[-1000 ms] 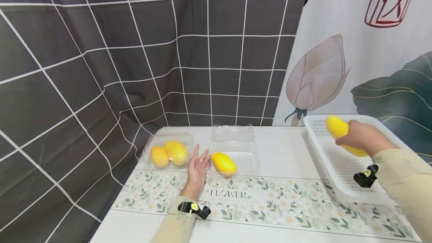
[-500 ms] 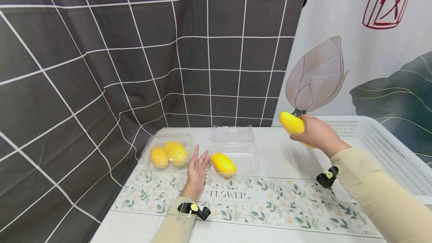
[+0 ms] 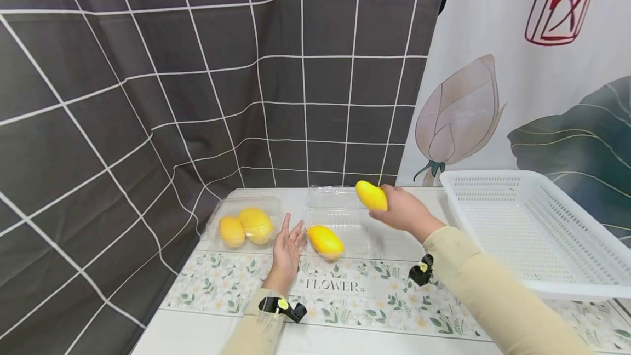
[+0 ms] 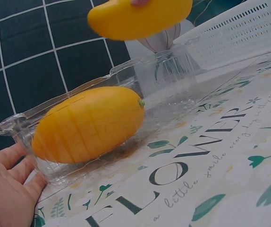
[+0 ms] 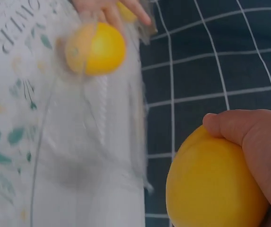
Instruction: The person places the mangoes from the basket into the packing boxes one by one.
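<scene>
My right hand (image 3: 404, 211) grips a yellow mango (image 3: 371, 195) above the right part of an open clear plastic clamshell box (image 3: 360, 237). In the right wrist view the thumb lies along the top of the held mango (image 5: 215, 184). Inside the box, at its left end, rests another yellow mango (image 4: 90, 124). Beside that end my left hand (image 3: 286, 253) has its fingers spread and relaxed, fingertips right at the box wall, as the left wrist view shows. The box's lid (image 3: 327, 197) is folded back toward the curtain.
Left of my left hand sits a second clear box (image 3: 217, 207) with two yellow fruits (image 3: 256, 225) in it. A white perforated basket (image 3: 522, 289) stands at the right. A dark grid curtain (image 3: 330, 81) hangs behind the table (image 3: 197, 327).
My right hand has carried the mango from over the white basket leftward to above the open box. The left hand stays in place beside the box.
</scene>
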Demonstrator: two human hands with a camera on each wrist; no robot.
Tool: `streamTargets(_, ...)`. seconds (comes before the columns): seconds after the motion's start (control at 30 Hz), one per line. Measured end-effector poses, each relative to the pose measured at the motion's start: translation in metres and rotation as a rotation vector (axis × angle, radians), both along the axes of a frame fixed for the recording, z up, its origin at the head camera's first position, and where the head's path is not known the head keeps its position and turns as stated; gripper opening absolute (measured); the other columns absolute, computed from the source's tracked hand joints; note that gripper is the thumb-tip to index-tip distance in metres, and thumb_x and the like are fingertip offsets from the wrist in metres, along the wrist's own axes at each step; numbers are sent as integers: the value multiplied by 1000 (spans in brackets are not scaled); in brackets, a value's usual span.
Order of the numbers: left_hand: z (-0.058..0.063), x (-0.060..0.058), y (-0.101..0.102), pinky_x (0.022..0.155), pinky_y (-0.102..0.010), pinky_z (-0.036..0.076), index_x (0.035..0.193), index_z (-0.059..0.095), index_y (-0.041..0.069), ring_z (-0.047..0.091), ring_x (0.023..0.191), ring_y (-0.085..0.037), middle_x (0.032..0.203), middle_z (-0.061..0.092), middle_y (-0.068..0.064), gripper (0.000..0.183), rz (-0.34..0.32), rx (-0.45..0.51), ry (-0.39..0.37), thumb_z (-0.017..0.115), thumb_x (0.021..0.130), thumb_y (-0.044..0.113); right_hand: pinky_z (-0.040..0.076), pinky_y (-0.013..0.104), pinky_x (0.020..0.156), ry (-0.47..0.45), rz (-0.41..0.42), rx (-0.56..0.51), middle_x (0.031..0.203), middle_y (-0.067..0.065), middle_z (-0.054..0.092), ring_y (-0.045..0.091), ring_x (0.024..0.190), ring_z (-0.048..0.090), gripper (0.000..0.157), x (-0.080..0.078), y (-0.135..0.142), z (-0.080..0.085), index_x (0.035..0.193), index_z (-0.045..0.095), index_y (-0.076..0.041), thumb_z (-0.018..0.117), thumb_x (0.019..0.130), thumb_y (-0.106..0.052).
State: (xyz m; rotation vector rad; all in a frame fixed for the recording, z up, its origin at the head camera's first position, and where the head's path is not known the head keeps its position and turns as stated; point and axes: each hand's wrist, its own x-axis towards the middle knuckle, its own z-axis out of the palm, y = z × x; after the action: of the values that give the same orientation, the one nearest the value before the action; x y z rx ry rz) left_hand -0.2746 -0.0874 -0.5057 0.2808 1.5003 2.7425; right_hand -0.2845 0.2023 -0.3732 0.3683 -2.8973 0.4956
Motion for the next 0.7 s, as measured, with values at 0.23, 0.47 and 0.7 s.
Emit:
streamTargets(0.23, 1, 0, 0, 110, -45, 12, 148, 10, 25, 17, 136, -35, 148, 19, -22, 53, 3, -8, -11, 18, 97, 34, 51, 42, 70, -6, 14, 64, 97, 12, 57, 26, 80, 56, 76, -2, -37, -20, 130, 44, -2, 70, 74, -47)
streamTargets(0.47, 1, 2, 1, 110, -44, 14, 148, 12, 27, 20, 135, -32, 148, 22, -19, 52, 7, -22, -29, 18, 97, 34, 49, 44, 72, 42, 46, 157, 96, 11, 56, 27, 78, 55, 74, -1, -61, -41, 128, 47, -5, 72, 72, -47)
streamTargets(0.7, -1, 0, 0, 110, -44, 14, 148, 11, 26, 19, 136, -33, 148, 21, -20, 52, -1, -22, -16, 17, 97, 34, 46, 47, 74, 65, 67, 243, 101, 14, 54, 31, 86, 53, 73, 0, -73, -59, 129, 47, -6, 71, 72, -46)
